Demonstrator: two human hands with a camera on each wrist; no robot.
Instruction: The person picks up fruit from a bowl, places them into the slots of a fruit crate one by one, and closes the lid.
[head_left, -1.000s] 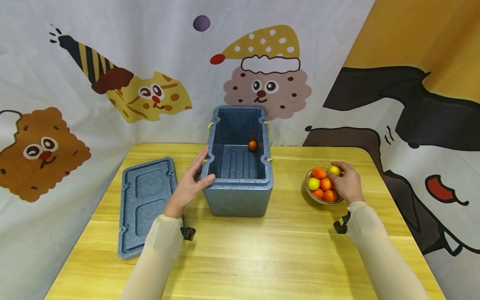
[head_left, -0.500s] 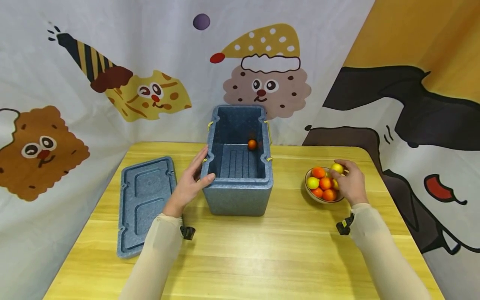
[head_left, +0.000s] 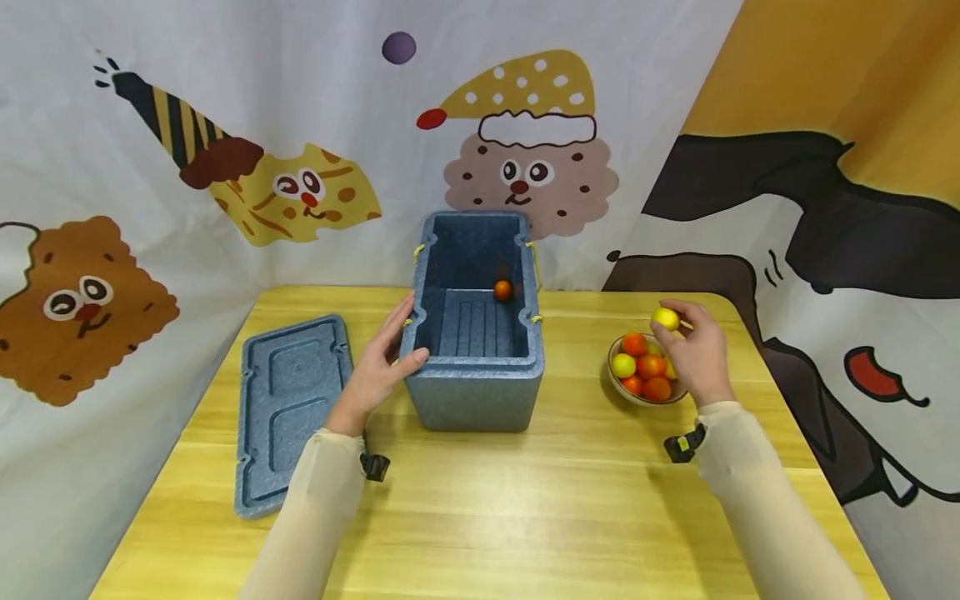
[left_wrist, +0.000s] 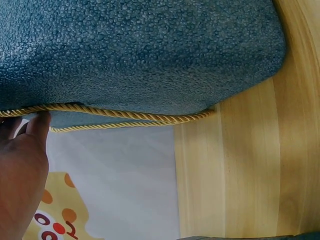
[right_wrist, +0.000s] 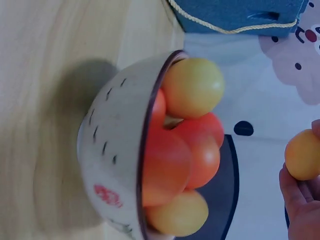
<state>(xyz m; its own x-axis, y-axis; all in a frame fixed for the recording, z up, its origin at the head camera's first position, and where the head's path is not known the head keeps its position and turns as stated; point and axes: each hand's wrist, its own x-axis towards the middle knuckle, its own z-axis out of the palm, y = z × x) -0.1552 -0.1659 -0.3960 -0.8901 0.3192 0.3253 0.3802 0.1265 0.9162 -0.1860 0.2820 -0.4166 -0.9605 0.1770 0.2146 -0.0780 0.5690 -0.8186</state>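
Observation:
A small smooth yellow fruit, tomato-like [head_left: 665, 319], is pinched between the thumb and fingers of my right hand [head_left: 699, 350], just above the back right of a bowl [head_left: 628, 395]. Inside the bowl lie several orange-red fruits [right_wrist: 167, 167] and a few yellow ones [right_wrist: 194, 86]. My left hand [head_left: 375, 369] rests on the near left corner of an uncovered blue-grey foam box [head_left: 472, 402], thumb on the rim and fingers along the outer left side, beside a yellow rope [left_wrist: 135, 114]. One orange fruit [head_left: 502, 290] sits in the box at the far right.
The box's lid [head_left: 296, 408] lies flat on the wooden table [head_left: 487, 517], left of the box. A cartoon-printed cloth [head_left: 337, 75] hangs behind the table. Wrist cameras [head_left: 682, 447] are worn at both wrists.
My right hand has lifted the yellow fruit up out of the bowl, slightly to the left and back. The left hand keeps its place on the box.

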